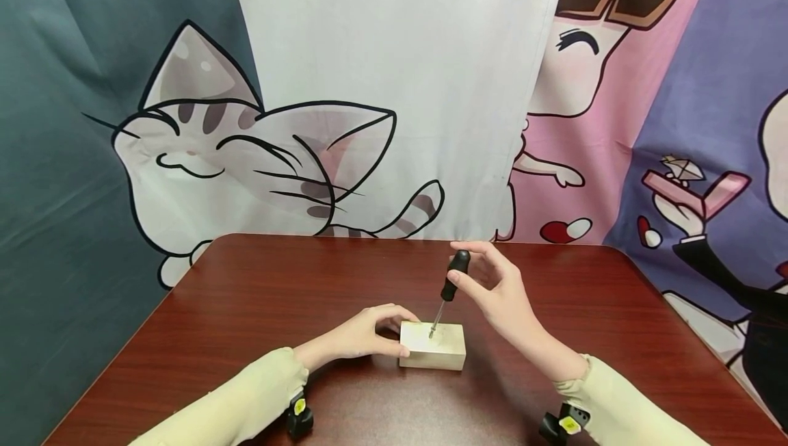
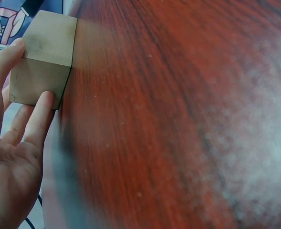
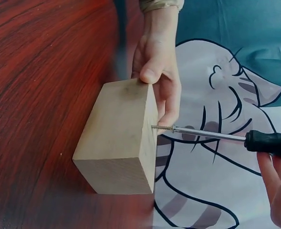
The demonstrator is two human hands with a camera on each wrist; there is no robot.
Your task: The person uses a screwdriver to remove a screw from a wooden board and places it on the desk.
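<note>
A pale wooden block (image 1: 433,360) lies on the table, its long side toward me. My left hand (image 1: 366,334) grips its left end, thumb on the near side and fingers behind and at the end face, as the left wrist view shows. My right hand (image 1: 503,299) holds a screwdriver (image 1: 456,276) by its black handle, between thumb and fingers. The metal shaft slants down to the block's top. In the right wrist view the shaft's tip meets the head of a screw (image 3: 163,127), which stands out of the block's top face with much of its thread showing.
The reddish-brown wooden table (image 1: 295,282) reaches back to a cloth backdrop (image 1: 394,35) printed with a cartoon cat and figures. Small black devices are strapped at the left wrist (image 1: 299,418) and the right wrist (image 1: 563,424).
</note>
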